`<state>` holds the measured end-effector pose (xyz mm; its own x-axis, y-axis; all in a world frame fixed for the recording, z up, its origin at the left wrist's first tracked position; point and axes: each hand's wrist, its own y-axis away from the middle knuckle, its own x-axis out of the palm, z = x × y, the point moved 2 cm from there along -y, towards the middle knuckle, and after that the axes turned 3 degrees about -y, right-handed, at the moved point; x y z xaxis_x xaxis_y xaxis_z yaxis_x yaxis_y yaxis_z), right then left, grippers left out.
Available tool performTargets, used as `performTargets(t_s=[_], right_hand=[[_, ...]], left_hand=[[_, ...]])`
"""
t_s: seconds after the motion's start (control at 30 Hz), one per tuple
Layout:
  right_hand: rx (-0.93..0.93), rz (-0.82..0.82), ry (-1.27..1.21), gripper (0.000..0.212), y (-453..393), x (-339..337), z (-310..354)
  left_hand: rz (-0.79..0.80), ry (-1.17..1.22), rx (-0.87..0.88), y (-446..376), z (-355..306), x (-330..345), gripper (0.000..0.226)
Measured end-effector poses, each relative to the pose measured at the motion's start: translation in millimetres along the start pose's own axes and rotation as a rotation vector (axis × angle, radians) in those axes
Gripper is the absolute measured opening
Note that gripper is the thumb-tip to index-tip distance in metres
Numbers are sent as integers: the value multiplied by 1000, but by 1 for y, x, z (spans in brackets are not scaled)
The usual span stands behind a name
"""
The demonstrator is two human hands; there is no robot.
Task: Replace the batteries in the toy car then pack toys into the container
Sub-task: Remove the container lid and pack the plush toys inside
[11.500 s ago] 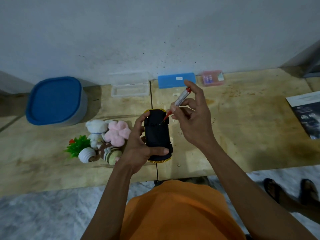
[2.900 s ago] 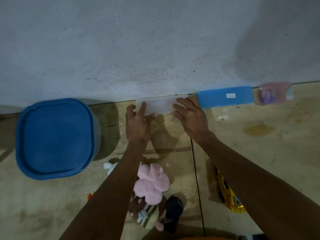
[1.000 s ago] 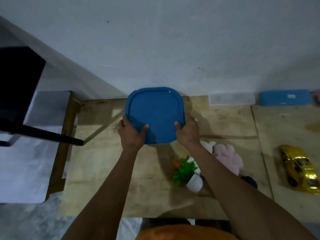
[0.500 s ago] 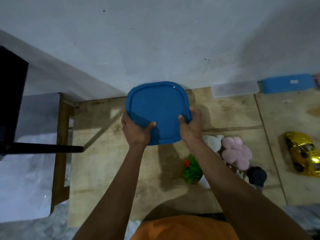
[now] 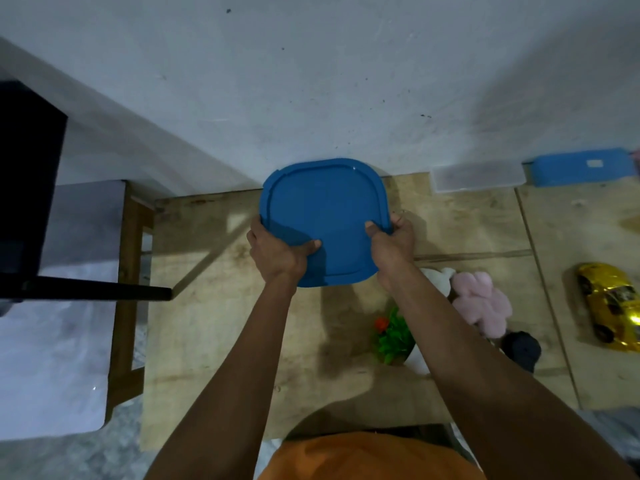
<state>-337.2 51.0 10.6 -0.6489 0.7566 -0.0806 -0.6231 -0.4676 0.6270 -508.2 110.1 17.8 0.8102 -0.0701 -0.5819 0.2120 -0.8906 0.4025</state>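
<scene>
A blue-lidded container (image 5: 323,209) stands near the wall on the wooden table. My left hand (image 5: 277,254) grips its near left corner with the thumb on the lid. Gripping the near right side is my right hand (image 5: 393,245), thumb also on top. The yellow toy car (image 5: 611,304) rests upright at the right edge. A pink plush (image 5: 483,306), a white plush (image 5: 440,277), a green plant toy (image 5: 393,336) and a dark round toy (image 5: 521,348) lie beside my right forearm, partly hidden by it.
A clear shallow box (image 5: 478,176) and a blue box (image 5: 581,166) lie along the wall to the right. The table's left edge (image 5: 149,306) drops off beside a wooden frame and a black bar (image 5: 86,292). Bare wood lies in front of the container.
Both hands stay on the blue-lidded container. It has shifted a little toward me and rightward, and my right thumb now lies flatter on the lid.
</scene>
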Motion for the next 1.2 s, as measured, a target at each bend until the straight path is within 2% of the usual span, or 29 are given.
performTargets(t_s=[0.3,0.5,0.63,0.87,1.03,1.2], right_hand=[[-198,0,172,33,7,-4,-4],[-418,67,274,54,39,-10,11],[-510,167,318,73,79,-29,6],[-431,361,436,67,155,-68,-74],[-335,365,544,66,174,-80,-130],[-224,293,594,67,164,-79,-162]], left_hand=[[-17,107,13,5,0,-4,120],[-110,73,129,35,-9,-18,125],[-164,41,185,79,-3,-45,131],[-200,-106,39,166,84,-93,129],[-115,-190,-66,182,148,-95,127],[-1,-310,-88,167,172,-88,129]])
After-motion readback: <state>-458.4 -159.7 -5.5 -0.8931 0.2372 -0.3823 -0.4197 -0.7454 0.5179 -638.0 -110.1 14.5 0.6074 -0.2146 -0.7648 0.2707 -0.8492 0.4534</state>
